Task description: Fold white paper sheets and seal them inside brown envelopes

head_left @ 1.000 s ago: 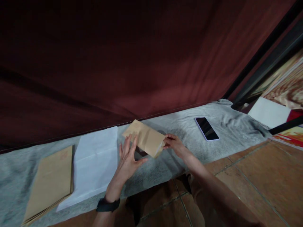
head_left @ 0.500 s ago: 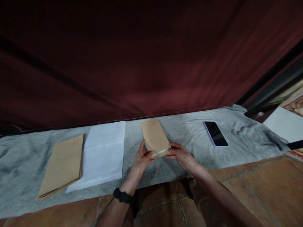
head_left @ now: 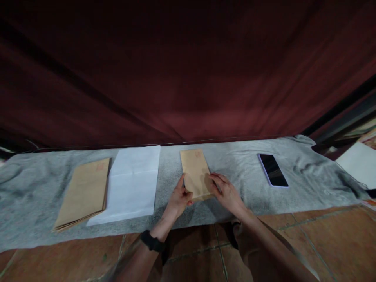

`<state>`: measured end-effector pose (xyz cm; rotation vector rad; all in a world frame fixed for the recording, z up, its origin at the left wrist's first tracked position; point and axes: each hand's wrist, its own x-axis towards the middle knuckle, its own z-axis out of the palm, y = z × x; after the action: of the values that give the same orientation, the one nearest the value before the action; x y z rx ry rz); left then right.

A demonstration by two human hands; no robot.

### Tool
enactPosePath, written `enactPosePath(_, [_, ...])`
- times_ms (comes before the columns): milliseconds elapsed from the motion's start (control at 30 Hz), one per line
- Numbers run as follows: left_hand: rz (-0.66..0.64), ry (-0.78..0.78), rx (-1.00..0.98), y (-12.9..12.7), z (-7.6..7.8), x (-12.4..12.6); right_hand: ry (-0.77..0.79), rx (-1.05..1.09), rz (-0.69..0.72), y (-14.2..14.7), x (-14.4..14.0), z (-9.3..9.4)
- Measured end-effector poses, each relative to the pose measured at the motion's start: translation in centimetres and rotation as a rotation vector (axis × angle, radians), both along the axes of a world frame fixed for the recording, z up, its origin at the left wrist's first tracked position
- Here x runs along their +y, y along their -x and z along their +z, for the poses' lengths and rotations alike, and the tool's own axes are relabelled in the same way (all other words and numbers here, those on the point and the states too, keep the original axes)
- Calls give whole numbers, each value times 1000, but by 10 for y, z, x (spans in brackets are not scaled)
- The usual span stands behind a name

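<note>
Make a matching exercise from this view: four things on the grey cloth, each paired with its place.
Things:
1. brown envelope
2. white paper
3. phone
4. stack of brown envelopes

Places:
A. farthest left
B. under both hands
C. far right, screen dark
D. between the stack and the hands

Pairs: 1-B, 2-D, 3-C, 4-A

Envelope (head_left: 196, 172) mid-cloth (head_left: 241, 164), paper sheet (head_left: 132, 184) and envelope stack (head_left: 84, 192) left, phone (head_left: 273, 170) right.

One camera only, worn on my head. It faces forward and down across the grey cloth (head_left: 235, 164), close over my hands, with the red curtain (head_left: 188, 70) filling the far side.
</note>
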<state>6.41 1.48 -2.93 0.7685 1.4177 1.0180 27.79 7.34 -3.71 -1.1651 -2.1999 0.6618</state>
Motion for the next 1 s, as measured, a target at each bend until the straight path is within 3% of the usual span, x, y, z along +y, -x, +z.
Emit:
enactPosePath(167, [-104, -20, 207, 1, -2, -4, -154, -221, 258, 17, -20, 3])
enactPosePath(400, [-329, 58, 929, 6, 16, -7, -265, -380, 263, 26, -40, -13])
enactPosePath(500, [-291, -35, 1147, -1, 19, -9, -291, -388, 261, 26, -40, -14])
enactPosePath(600, [-231, -371, 1179, -16, 11, -12, -298, -376, 273, 26, -40, -18])
enactPosePath(700, [-297, -595, 1154, -32, -3, -16, -333, -364, 257, 26, -41, -28])
enactPosePath(867, [-381, -620, 1223, -40, -18, -24, -432, -382, 239, 21, -43, -44])
enactPosePath(1000, [-396, -636, 1277, -35, -23, -28, -421, -409, 214, 13, -43, -42])
